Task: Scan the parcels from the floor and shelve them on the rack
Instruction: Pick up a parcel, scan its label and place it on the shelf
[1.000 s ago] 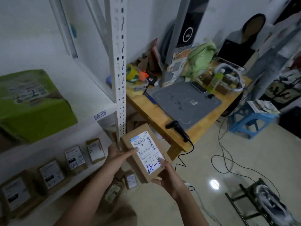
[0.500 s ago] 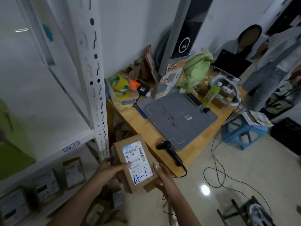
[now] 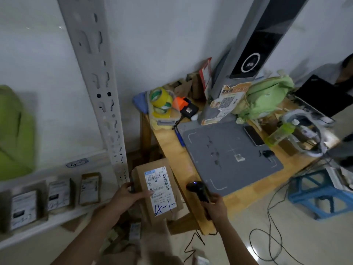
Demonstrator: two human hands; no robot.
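Beside the white perforated steel rack (image 3: 101, 104), whose lower shelf held small brown labelled boxes (image 3: 89, 188), stood the wooden surface (image 3: 172, 150). Between them, the brown cardboard parcel with white label (image 3: 141, 175) was held label-up, left hand (image 3: 128, 196) gripping its left edge. Judged light and stiff; best taken by the edges. Right hand (image 3: 215, 207) clasped the black handheld scanner (image 3: 198, 192).

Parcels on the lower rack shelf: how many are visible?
3, in a row: left parcel, middle parcel, right parcel nearest the rack post. Others may be hidden past the left edge.
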